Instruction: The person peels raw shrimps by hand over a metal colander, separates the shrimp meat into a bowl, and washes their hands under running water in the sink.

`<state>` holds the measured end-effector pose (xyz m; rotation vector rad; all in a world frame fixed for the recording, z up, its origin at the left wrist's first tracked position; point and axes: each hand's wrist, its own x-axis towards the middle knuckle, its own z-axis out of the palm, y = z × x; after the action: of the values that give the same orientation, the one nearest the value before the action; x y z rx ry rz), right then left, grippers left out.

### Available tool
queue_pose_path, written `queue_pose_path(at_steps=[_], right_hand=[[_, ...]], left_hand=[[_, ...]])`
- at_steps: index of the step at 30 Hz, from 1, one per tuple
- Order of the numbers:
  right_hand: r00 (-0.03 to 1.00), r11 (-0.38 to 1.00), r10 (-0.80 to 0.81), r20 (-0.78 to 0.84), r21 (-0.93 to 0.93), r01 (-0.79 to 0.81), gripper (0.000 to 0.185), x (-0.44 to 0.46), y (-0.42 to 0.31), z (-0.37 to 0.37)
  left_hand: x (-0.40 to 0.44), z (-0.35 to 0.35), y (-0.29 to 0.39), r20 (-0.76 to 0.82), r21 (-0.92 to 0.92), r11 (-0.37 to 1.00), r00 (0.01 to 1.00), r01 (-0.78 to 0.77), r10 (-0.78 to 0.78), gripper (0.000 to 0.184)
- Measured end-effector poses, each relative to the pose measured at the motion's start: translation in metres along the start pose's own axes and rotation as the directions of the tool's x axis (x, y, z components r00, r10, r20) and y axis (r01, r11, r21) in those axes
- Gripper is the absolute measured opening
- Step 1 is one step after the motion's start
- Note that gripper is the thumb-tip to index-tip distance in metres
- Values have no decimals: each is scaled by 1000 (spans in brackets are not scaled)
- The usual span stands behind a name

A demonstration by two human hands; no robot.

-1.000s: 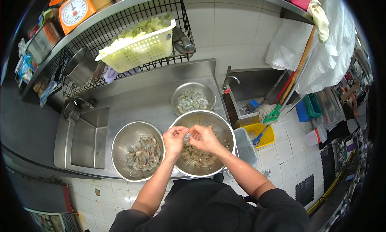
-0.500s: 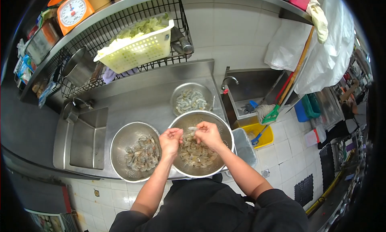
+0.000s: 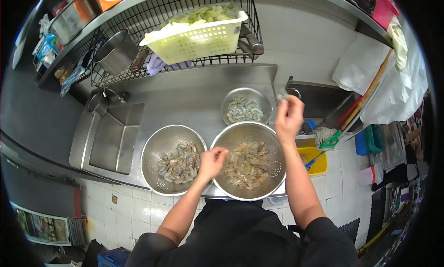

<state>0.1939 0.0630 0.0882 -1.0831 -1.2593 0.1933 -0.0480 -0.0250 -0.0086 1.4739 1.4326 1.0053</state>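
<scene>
My right hand [image 3: 289, 116] is raised past the right side of the small bowl, thumb and fingers pinching a greyish shrimp [image 3: 281, 96]. Over the left rim of the right colander [image 3: 222, 140] is my left hand [image 3: 212, 162], its fingers pressed together; whatever they hold is hidden. Loose shrimp shells [image 3: 247, 170] lie in that colander. To its left, a second perforated metal colander [image 3: 150, 149] contains whole shrimp [image 3: 179, 163]. Pale peeled shrimp [image 3: 244, 109] fill part of the small metal bowl [image 3: 225, 104] behind.
A steel counter [image 3: 171, 107] carries the bowls, with a sink [image 3: 115, 137] at its left. Above hang a wire shelf [image 3: 256, 24] and a pale yellow basket [image 3: 199, 41] of cut greens. At right are a deep sink, a yellow bucket [image 3: 318, 163] and mop handles [image 3: 370, 91].
My hands have separated from above the right colander. The right has moved up and right with a shrimp; the left has shifted slightly toward the left colander. The camera view has shifted.
</scene>
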Motion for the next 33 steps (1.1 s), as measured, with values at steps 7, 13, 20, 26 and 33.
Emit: queue_pose_path(at_steps=[7, 13, 20, 26, 33], right_hand=[[649, 945, 270, 711, -324, -38, 16, -61, 26, 31], [463, 989, 31, 886, -95, 116, 15, -113, 5, 42], [449, 998, -2, 894, -29, 62, 17, -121, -16, 45], [385, 895, 245, 890, -55, -442, 30, -139, -38, 60], [597, 851, 426, 680, -76, -520, 31, -143, -12, 34]], left_hand=[[14, -114, -72, -21, 796, 587, 975, 149, -219, 25], [-4, -143, -116, 141, 833, 554, 963, 11, -230, 28], [4, -147, -94, 20, 483, 843, 959, 238, -283, 30], [-2, -86, 7, -4, -136, 976, 985, 171, -173, 39], [-13, -6, 41, 197, -329, 944, 979, 9, 59, 50]])
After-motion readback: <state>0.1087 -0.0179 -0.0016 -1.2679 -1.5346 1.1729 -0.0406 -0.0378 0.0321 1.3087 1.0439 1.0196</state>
